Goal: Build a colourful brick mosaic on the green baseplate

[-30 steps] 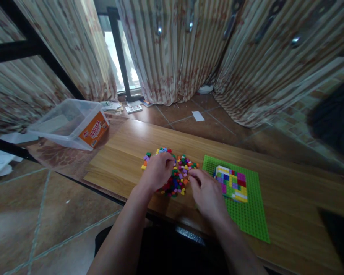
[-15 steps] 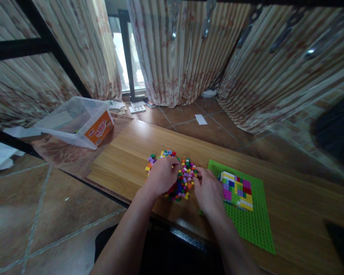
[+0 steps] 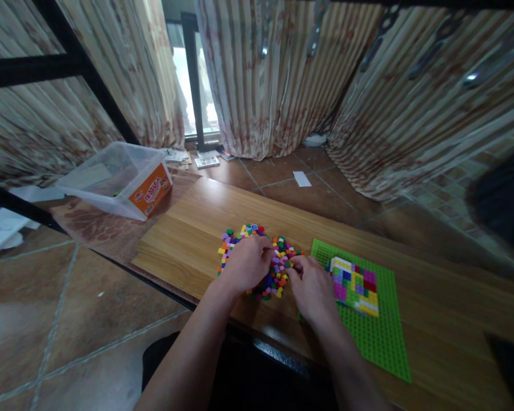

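A pile of small multicoloured toy bricks [image 3: 279,264] lies on the wooden tabletop. Over its left and middle part is my left hand [image 3: 249,261], fingers curled down and closed; its fingertips are partly hidden, so what they hold cannot be made out. At the pile's right edge my right hand [image 3: 312,285] has thumb and forefinger drawn together around a small brick. Just right of that hand, a flat block of joined bricks [image 3: 354,286] in yellow, purple, red, white and green sits on a green baseplate [image 3: 385,331]. My right hand and forearm cover the baseplate's left side.
A clear plastic box [image 3: 111,182] with an orange label stands at the left on a brown cloth [image 3: 111,231]. The wooden tabletop [image 3: 184,240] has its near edge by my lap. Striped curtains [image 3: 278,85] hang beyond, above a tiled floor with papers [image 3: 301,178].
My right fingertips have shifted slightly and drawn closer together, showing more bricks above them. My left hand stays over the pile, nearly unmoved. The whole view has shifted a little.
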The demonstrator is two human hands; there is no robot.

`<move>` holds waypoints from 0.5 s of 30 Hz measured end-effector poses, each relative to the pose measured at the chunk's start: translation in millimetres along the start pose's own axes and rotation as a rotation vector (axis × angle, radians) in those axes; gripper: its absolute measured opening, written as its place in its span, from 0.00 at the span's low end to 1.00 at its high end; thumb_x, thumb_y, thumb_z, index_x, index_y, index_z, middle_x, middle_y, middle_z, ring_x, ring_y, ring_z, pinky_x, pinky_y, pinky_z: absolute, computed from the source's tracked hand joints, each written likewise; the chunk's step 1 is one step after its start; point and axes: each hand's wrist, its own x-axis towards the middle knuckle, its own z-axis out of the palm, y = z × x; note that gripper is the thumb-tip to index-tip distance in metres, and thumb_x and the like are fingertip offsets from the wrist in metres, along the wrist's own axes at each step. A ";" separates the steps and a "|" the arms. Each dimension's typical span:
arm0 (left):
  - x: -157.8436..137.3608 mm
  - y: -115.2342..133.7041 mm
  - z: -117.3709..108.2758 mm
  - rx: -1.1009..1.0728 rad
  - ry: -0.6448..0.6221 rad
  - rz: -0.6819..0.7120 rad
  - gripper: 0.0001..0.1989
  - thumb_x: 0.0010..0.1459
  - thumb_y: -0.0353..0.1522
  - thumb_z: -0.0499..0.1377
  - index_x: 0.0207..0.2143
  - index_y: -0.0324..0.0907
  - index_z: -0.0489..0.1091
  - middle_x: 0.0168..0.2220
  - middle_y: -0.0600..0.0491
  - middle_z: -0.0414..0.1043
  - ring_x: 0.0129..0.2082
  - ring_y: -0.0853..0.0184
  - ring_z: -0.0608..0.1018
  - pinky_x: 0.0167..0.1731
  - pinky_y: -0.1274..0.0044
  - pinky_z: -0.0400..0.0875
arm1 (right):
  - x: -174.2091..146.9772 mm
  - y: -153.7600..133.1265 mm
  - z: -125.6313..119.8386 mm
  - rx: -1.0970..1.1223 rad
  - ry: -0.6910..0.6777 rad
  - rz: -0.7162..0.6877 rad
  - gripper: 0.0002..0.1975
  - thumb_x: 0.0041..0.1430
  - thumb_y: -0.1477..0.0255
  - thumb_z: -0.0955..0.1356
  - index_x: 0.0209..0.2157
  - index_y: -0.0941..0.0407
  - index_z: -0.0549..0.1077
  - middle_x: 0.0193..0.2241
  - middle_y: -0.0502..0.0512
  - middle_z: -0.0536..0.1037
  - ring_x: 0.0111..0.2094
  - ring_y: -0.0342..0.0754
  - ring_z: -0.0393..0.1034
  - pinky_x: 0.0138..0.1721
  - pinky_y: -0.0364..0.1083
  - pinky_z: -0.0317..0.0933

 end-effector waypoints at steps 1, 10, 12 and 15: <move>0.2 0.8 -0.1 -0.017 0.001 -0.005 0.11 0.58 0.29 0.52 0.32 0.42 0.75 0.33 0.51 0.78 0.34 0.65 0.78 0.36 0.77 0.67 | -0.5 -0.8 -1.1 0.005 0.002 -0.009 0.07 0.57 0.74 0.63 0.36 0.56 0.72 0.34 0.56 0.75 0.36 0.52 0.70 0.37 0.48 0.60; 1.2 8.0 1.4 -0.193 -0.015 0.017 0.13 0.61 0.33 0.50 0.33 0.40 0.73 0.29 0.52 0.75 0.28 0.69 0.74 0.28 0.78 0.63 | -3.8 -8.3 -7.4 0.237 0.100 -0.056 0.09 0.58 0.73 0.62 0.39 0.57 0.72 0.36 0.56 0.78 0.37 0.49 0.72 0.40 0.48 0.63; 1.1 8.0 5.4 -0.224 -0.031 0.026 0.13 0.61 0.33 0.50 0.34 0.39 0.73 0.29 0.52 0.75 0.28 0.69 0.74 0.28 0.78 0.63 | -3.4 -8.8 -6.0 0.279 0.116 -0.052 0.09 0.58 0.72 0.63 0.39 0.57 0.73 0.35 0.55 0.78 0.35 0.48 0.72 0.38 0.47 0.64; 1.4 6.3 12.4 -0.249 -0.049 0.022 0.12 0.60 0.33 0.50 0.35 0.39 0.73 0.30 0.52 0.75 0.29 0.68 0.74 0.29 0.78 0.64 | -2.5 -8.7 -3.5 0.318 0.141 -0.047 0.08 0.57 0.72 0.64 0.38 0.56 0.73 0.35 0.55 0.78 0.34 0.48 0.72 0.37 0.47 0.65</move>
